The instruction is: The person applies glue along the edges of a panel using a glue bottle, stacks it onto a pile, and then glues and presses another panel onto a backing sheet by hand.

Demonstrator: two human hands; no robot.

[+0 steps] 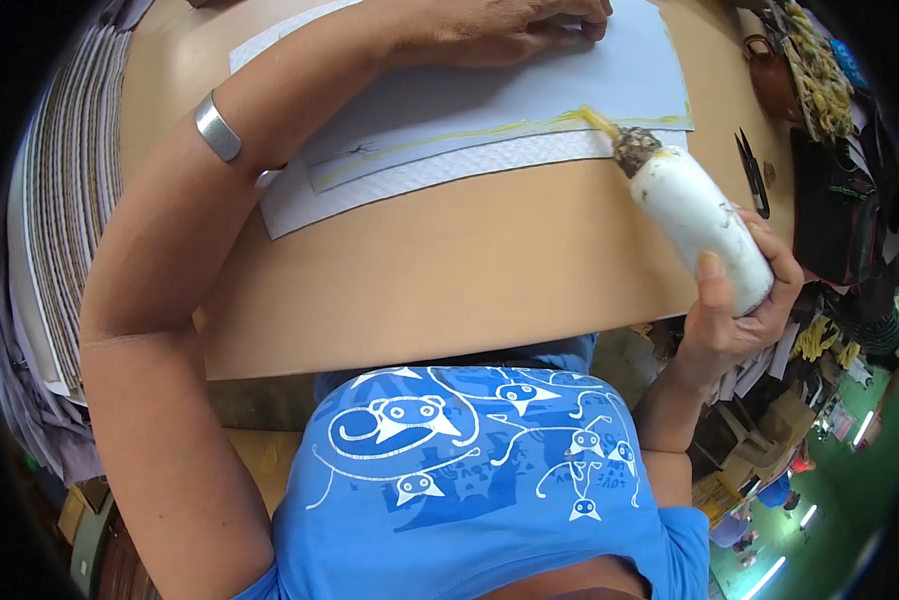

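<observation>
My right hand (740, 310) is wrapped round a white glue bottle (705, 220) with smears on its side. The bottle's dark, crusted neck and yellow nozzle tilt toward a pale blue-grey sheet (490, 95), the tip touching or just over its near edge. A yellowish line of glue (470, 138) runs along that edge, and more shows down the right edge. My left hand (500, 30) rests on the sheet near the top of view, its fingers bent and drawn together; anything under them is hidden. Beneath lies a white textured sheet (450, 180).
Both sheets lie on a tan table (450, 270). Stacked sheets (70, 200) line the left side. On the right are a black tool (753, 175), possibly scissors, a brown pot (773, 80) and a yellow-crusted item (815, 75). People (775, 490) appear on the green floor beyond.
</observation>
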